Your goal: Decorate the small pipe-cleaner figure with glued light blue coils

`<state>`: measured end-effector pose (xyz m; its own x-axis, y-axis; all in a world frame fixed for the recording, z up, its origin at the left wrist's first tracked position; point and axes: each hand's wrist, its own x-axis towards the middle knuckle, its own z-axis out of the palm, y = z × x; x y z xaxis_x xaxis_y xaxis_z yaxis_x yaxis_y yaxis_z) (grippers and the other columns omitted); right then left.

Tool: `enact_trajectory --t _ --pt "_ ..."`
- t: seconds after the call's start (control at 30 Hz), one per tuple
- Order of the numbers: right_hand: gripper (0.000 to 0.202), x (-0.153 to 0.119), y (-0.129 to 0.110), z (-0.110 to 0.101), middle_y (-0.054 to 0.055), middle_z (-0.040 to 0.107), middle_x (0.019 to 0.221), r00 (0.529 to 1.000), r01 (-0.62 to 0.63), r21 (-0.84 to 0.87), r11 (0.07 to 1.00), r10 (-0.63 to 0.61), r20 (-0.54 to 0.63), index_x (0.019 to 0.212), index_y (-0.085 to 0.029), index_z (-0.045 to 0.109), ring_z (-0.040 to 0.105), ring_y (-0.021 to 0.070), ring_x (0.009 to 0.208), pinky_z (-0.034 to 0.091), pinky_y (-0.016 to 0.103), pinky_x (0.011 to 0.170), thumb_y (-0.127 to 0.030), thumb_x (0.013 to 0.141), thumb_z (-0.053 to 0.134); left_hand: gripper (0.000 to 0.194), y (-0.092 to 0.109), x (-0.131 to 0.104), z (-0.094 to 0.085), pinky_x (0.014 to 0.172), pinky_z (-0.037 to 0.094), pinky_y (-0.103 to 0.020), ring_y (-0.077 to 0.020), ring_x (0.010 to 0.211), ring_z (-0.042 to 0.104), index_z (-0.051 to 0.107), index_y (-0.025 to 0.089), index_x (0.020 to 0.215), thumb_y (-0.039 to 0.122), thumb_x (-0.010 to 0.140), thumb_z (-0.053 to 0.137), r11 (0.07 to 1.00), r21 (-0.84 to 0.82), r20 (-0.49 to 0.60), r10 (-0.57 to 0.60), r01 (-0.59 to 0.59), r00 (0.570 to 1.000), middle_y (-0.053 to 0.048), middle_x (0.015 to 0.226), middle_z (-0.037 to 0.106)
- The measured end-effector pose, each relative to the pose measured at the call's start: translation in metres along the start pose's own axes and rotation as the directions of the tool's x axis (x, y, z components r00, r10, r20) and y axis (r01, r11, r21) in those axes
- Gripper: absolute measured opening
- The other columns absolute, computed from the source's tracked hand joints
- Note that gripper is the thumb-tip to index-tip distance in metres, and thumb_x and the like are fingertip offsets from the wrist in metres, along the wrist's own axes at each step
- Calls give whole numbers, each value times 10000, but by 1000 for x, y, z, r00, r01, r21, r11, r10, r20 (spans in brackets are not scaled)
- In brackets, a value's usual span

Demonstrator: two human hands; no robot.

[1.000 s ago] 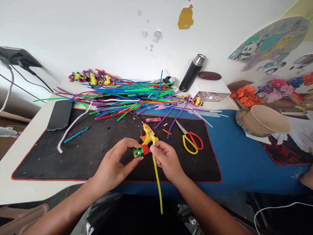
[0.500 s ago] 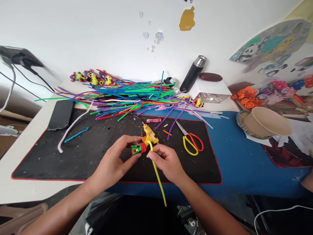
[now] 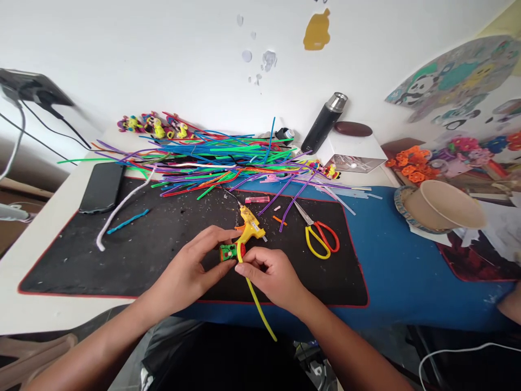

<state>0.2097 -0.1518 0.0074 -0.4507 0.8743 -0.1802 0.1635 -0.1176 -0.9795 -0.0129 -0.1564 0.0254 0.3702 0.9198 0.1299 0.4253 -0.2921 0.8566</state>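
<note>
My left hand [image 3: 195, 266] is closed on a small green and red figure [image 3: 227, 252], gripping it between thumb and fingers. A yellow pipe cleaner [image 3: 259, 309] is pinched in my right hand [image 3: 273, 276]. Its upper part lies across the red end of the figure, and its long tail hangs down toward my lap. Just beyond my hands, a yellow hot glue gun [image 3: 249, 224] lies on the black mat [image 3: 134, 260], its nozzle pointing away from me. How the pipe cleaner meets the figure's far side is hidden.
Scissors [image 3: 318, 239] with red and yellow handles lie to the right. A large pile of coloured pipe cleaners [image 3: 220, 155] spans the back. At left rest a phone [image 3: 101, 187] and a white stem [image 3: 122, 209]. A black flask [image 3: 324, 124] leans at the back; a beige bowl [image 3: 443, 203] stands right.
My right hand has moved slightly left, bringing the yellow pipe cleaner across the figure's red end. My left hand keeps its hold on the figure.
</note>
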Motion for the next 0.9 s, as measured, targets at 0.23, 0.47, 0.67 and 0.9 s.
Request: enact_trajectory --t 0.23,0.47,0.67,0.9 --pt "259 1 3 3 -57 517 613 1000 -11 38 999 10 17 777 -187 690 395 105 571 301 259 549 -384 927 766 368 3 1 -4 982 527 -327 -198 1124 659 665 312 1365 169 1027 641 995 -100 33 2 2 999 -52 1219 659" --pt "273 1 7 3 -47 542 640 999 -46 90 995 44 19 788 -184 681 409 109 588 306 266 561 -409 922 756 241 3 3 -4 957 508 -317 -189 1088 648 697 286 1247 204 1024 655 992 -123 51 -35 41 998 -43 1174 642" --pt "297 2 9 3 -36 564 672 999 -50 151 987 47 22 800 -179 676 420 111 607 312 267 573 -439 914 763 203 3 4 -3 945 502 -317 -190 1077 641 691 283 1219 230 1026 657 991 -125 58 -47 54 997 -36 1161 648" --pt "339 3 13 4 -57 489 634 997 -80 288 954 77 21 860 -181 703 373 102 564 301 264 549 -510 921 758 185 4 6 -4 924 503 -318 -193 1045 646 693 283 1193 237 1016 665 988 -135 37 -64 68 997 -32 1132 660"
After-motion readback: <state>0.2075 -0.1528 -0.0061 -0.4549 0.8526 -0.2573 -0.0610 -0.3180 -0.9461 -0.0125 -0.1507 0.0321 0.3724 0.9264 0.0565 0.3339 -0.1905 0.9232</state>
